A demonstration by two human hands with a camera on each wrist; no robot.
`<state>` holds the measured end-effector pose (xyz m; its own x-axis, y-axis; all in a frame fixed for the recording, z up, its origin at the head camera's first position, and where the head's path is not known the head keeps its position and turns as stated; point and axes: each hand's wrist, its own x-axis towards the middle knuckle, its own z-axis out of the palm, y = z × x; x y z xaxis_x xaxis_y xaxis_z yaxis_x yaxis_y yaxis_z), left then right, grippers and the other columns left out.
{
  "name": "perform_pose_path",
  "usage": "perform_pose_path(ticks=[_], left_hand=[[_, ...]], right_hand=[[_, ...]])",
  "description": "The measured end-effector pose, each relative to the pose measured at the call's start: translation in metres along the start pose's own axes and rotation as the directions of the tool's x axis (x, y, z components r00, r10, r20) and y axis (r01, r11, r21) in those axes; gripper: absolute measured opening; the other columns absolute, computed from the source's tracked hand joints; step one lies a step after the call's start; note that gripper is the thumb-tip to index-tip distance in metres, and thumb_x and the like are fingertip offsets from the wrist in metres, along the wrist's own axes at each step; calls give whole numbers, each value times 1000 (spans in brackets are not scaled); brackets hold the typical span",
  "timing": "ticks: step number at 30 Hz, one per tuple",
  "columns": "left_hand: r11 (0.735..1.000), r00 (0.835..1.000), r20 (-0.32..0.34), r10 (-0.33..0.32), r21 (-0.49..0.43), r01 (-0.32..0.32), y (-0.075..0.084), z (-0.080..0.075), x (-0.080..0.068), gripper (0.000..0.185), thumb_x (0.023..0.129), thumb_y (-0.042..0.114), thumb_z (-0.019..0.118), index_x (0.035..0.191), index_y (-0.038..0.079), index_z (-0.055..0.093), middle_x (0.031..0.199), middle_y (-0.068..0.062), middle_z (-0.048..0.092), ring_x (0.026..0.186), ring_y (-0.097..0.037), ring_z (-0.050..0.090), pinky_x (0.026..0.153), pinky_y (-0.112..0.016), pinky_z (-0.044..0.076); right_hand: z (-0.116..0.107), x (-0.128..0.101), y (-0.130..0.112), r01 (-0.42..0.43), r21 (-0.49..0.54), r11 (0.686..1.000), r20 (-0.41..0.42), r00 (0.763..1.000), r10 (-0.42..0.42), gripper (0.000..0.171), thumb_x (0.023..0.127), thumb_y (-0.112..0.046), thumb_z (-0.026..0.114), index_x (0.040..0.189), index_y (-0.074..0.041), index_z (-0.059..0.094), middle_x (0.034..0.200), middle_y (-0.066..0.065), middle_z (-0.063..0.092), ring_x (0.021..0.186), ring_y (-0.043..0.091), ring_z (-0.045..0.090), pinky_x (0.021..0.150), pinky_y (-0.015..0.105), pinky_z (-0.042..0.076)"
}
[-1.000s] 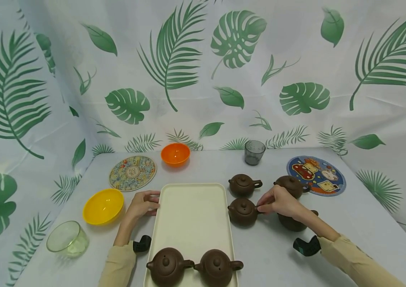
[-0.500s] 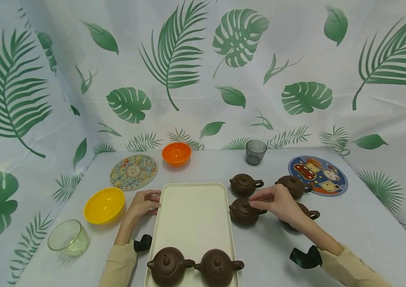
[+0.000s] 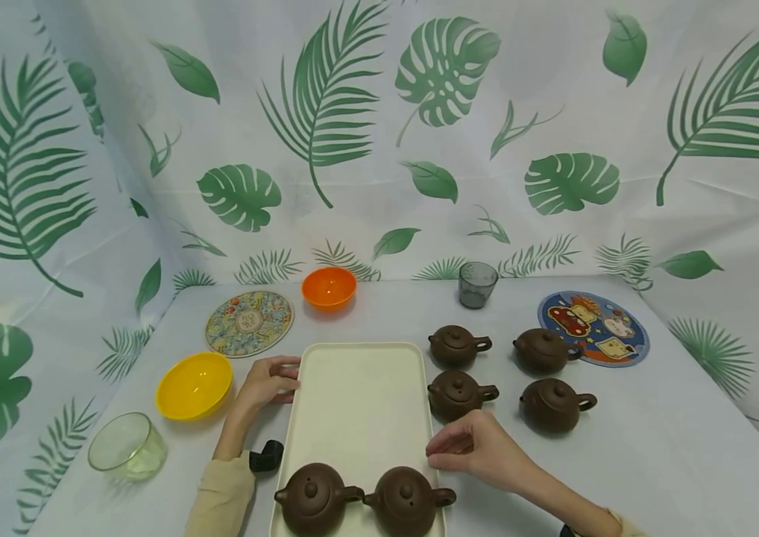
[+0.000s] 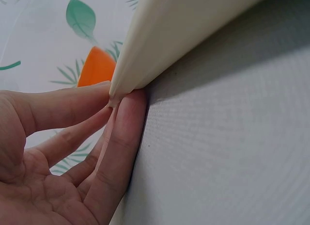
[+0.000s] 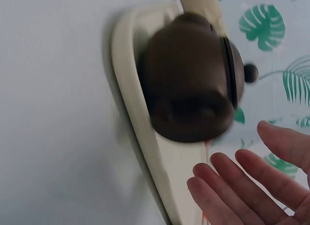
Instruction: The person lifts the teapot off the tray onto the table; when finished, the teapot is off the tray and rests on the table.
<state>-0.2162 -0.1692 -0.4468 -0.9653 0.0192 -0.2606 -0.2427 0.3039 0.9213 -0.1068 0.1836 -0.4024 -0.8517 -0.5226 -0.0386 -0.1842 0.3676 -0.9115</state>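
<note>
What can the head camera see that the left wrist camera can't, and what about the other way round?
Only the head view shows six brown teapots, the yellow bowl, the grey glass, the greenish glass, two round mats and the right hand.

Only the left wrist view shows the palm of the left hand and a close-up of the cream tray's outer side.

Both show the left hand, the tray, the leafy cloth and the orange bowl, though only partly in the wrist view.
</note>
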Motion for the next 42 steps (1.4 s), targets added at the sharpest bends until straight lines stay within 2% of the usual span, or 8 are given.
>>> perform_pose_path(ticks=[8, 12, 17, 22, 27, 34, 38, 42], left_hand=[[1000, 1000, -5, 11, -5, -11, -1, 1, 0, 45, 80, -7, 65, 125, -6, 59, 95, -17, 65, 70, -15, 64, 61, -32, 59], [1000, 1000, -8, 11, -2, -11, -1, 1, 1, 45, 81, -7, 65, 126, -5, 59, 97, -17, 65, 72, -15, 64, 63, -33, 59], [1000, 1000, -4, 10, -9, -10, -1, 1, 1, 46, 80, -7, 66, 126, -6, 58, 95, -17, 65, 70, -15, 64, 62, -32, 59], [1000, 1000, -11, 9, 3, -9, -1, 1, 1, 45, 81, -6, 66, 125, -5, 59, 96, -17, 65, 70, -15, 64, 62, -32, 59], [1000, 1000, -14, 7, 10, -6, -1, 1, 1, 45, 81, -6, 66, 125, -5, 59, 97, -18, 65, 70, -16, 64, 63, -33, 59], [1000, 1000, -12, 10, 21, -10, 0, 0, -1, 45, 82, -5, 66, 126, -4, 59, 100, -19, 65, 73, -16, 64, 64, -34, 60], [1000, 1000, -8, 10, 22, -10, 0, -1, -1, 45, 82, -5, 65, 126, -5, 58, 100, -19, 64, 73, -16, 64, 64, -34, 60], [1000, 1000, -6, 6, 19, -6, -1, 0, -1, 45, 82, -5, 65, 126, -5, 58, 99, -18, 65, 74, -16, 64, 64, -34, 60]], right_hand=[[17, -15, 4, 14, 34, 999, 24, 1000, -14, 13, 82, -16, 75, 84, -3, 76, 80, 1, 73, 70, 4, 67, 65, 20, 56], [21, -21, 7, 11, 27, 1000, 5, 1000, -11, 13, 81, -16, 76, 82, -3, 76, 80, 0, 73, 70, 2, 67, 63, 20, 56], [26, -27, 9, -64, 34, 997, -13, 998, 65, 12, 80, -15, 76, 84, -4, 76, 81, 1, 73, 72, 2, 66, 63, 20, 56], [28, -30, 8, -156, 71, 985, -20, 987, 158, 13, 80, -13, 76, 88, -2, 76, 86, 7, 73, 76, 10, 67, 66, 26, 58], [28, -31, 7, -183, 88, 979, -28, 982, 186, 15, 80, -12, 76, 90, -1, 76, 87, 9, 73, 78, 13, 67, 68, 29, 59], [33, -31, 11, -78, 78, 994, -75, 994, 84, 14, 81, -11, 75, 88, 1, 76, 85, 8, 74, 74, 3, 66, 64, 20, 56], [33, -31, 14, 20, 45, 999, -101, 995, -15, 16, 82, -13, 74, 87, 3, 76, 84, 8, 74, 75, 1, 66, 63, 21, 56], [22, -34, 12, 56, 39, 998, -101, 994, -52, 19, 83, -16, 74, 90, 2, 76, 86, 6, 74, 77, 3, 68, 63, 23, 58]])
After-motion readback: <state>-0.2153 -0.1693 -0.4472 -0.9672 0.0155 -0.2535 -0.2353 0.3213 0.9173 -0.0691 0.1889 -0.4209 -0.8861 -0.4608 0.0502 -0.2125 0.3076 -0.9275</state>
